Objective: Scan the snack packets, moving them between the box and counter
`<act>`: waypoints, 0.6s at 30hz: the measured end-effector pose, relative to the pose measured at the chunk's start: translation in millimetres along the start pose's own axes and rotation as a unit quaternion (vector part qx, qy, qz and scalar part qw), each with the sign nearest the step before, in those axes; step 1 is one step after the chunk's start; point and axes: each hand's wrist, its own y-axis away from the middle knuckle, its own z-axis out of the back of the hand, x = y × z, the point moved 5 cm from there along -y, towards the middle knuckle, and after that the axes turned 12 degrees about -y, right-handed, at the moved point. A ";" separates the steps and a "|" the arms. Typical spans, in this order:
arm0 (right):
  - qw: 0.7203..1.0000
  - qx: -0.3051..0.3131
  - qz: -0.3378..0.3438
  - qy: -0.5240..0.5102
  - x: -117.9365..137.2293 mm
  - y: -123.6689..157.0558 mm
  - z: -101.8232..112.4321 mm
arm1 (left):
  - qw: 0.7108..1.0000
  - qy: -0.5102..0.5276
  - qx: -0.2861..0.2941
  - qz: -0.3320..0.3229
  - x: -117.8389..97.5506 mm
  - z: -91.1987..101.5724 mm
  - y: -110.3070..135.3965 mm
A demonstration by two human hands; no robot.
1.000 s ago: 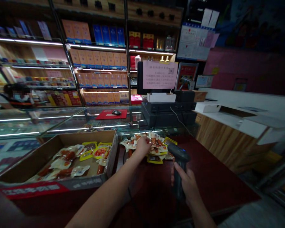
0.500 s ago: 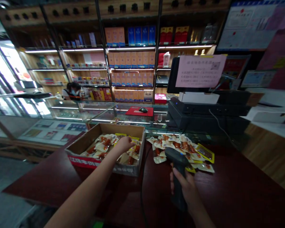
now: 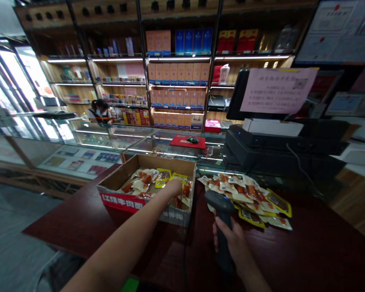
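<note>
My right hand (image 3: 231, 237) is wrapped round the handle of a black barcode scanner (image 3: 220, 202), its head tipped towards the box. My left hand (image 3: 174, 188) reaches into an open cardboard box (image 3: 121, 202), at its right side among the packets. Its fingers point down and are hidden, so whether they grip a packet does not show. In the box lie clear-and-white packets of reddish-brown sausage-like snacks (image 3: 144, 178) and several yellow-edged packets (image 3: 162, 175). Just beyond the scanner, a heap of similar packets (image 3: 252, 192) rests on the table, a yellow-edged packet (image 3: 280, 203) at its right.
A dark red table (image 3: 88, 223) carries the box and heap. The scanner's cable (image 3: 186, 243) runs between them. Behind stand a glass counter (image 3: 130, 140), a mouse on a red mat (image 3: 178, 141), and a monitor with a pink sheet (image 3: 275, 91). A person (image 3: 99, 111) is behind the counter, far left.
The view has swung slightly left, so everything sits further right in it. My left hand has dipped lower among the packets, its fingers now out of sight. The scanner stays in my right hand.
</note>
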 end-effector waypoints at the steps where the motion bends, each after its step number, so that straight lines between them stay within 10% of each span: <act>1: 1.000 0.000 -0.001 0.002 -0.8 0.0 0.4 | 1.000 -0.016 -0.001 0.011 0.4 4.0 0.4; 7: 1.000 0.003 -0.001 0.012 0.4 2.5 2.6 | 0.989 -0.070 -0.123 0.044 2.2 43.2 12.1; 18: 1.000 0.003 -0.015 0.015 1.6 6.2 -2.5 | 0.886 0.448 -0.092 0.076 11.8 50.1 58.4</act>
